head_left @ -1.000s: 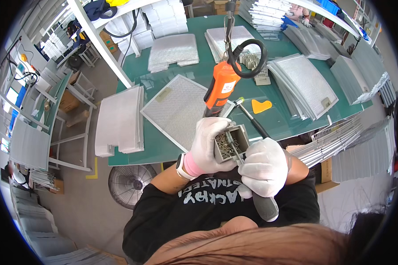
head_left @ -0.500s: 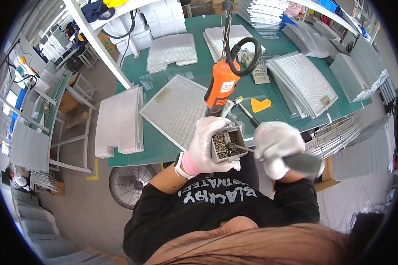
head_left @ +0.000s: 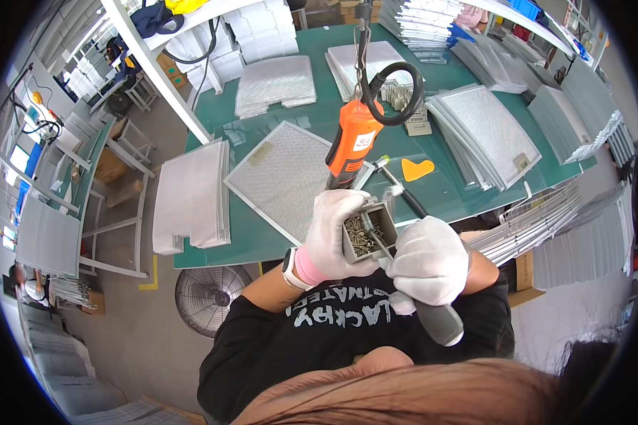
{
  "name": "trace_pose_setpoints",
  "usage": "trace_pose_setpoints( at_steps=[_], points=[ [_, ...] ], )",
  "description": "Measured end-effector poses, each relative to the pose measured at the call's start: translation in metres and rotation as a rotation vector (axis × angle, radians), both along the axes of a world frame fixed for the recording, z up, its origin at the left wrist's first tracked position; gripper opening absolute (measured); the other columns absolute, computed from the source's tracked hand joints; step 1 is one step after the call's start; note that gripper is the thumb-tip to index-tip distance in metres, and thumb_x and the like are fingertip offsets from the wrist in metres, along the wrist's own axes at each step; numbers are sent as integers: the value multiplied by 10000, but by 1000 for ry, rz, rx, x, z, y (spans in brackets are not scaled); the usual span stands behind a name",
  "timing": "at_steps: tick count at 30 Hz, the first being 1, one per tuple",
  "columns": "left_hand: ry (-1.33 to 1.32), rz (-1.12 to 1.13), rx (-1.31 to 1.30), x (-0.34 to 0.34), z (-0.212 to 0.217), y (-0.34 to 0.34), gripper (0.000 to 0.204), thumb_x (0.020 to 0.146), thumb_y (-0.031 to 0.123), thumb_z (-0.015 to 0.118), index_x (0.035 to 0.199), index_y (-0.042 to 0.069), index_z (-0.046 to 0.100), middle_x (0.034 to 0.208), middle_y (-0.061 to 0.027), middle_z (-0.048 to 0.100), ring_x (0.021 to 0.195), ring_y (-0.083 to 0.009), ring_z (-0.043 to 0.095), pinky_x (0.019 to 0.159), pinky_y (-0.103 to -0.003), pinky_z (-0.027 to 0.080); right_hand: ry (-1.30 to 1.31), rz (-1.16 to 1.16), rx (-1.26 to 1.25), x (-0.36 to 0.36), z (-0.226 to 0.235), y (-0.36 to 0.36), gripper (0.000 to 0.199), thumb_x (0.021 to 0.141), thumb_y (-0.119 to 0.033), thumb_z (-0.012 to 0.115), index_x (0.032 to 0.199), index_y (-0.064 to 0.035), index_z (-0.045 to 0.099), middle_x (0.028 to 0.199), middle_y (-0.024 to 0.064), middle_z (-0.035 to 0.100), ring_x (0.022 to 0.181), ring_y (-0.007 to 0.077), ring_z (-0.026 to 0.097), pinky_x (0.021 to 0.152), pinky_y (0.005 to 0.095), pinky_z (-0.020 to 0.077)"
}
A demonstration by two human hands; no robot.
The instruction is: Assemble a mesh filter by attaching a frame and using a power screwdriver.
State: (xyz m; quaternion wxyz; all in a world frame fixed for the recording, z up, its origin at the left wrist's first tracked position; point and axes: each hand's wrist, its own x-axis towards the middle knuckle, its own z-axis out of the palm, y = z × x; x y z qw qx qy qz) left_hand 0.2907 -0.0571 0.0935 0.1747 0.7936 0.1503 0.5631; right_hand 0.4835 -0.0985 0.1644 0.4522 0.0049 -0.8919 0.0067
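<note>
My left hand (head_left: 332, 234), in a white glove, is wrapped round a small grey box (head_left: 386, 223) above the table's front edge. Small metal fasteners (head_left: 360, 237) fill part of it, possibly screws or rivets. My right hand (head_left: 430, 261), also gloved, is closed round a hand tool with a thick dark grey handle (head_left: 439, 324). The handle sticks out below the fist, toward my body. The tool's metal end reaches into the box among the fasteners. Its exact kind cannot be made out. Just beyond my left hand hangs an orange power tool (head_left: 354, 138) with a black lower end.
On the green table (head_left: 446, 191) lie a mesh panel (head_left: 276, 177), a hammer (head_left: 407, 200) and a yellow scraper (head_left: 417, 168). Panel stacks stand left (head_left: 191, 195) and right (head_left: 485, 131). Below the table's front is a floor fan (head_left: 216, 297); metal frames (head_left: 539, 219) lean at the right.
My right hand has moved left and toward the box. The tool's handle has swung from pointing right to pointing down toward me. The left hand and box stay nearly where they were.
</note>
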Motion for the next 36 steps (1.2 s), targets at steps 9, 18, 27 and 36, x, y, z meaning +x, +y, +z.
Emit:
trace_pose_setpoints(
  at_steps=[9,18,27,36],
  points=[
    [77,10,98,1,8,-2,879,554,258,874,1282,22,441,1115,-147,574,957,-339,578,838,-446,429,95,-69,-438,-3,5,5,132,780,-45,663,688,-50,569,616,52,549,525,181,559,480,314,441],
    [4,-140,-18,-1,-6,5,956,588,414,891,1326,34,417,1140,-156,565,995,-334,567,886,-441,426,523,80,-880,-2,8,1,235,764,-12,531,533,-52,543,563,72,591,511,196,568,513,310,465],
    [-7,-115,-48,-4,-8,2,903,601,331,869,1319,15,421,1165,-173,565,1016,-339,572,894,-444,426,54,1,-44,-1,-5,-5,253,725,-196,794,770,-39,600,765,65,617,575,211,585,501,334,482],
    [36,85,111,-2,-3,2,853,604,295,874,1288,27,440,1128,-154,573,979,-336,579,861,-445,427,-53,-35,-425,-2,9,14,141,714,5,668,714,-72,550,603,74,537,484,215,503,474,340,410]
  ],
)
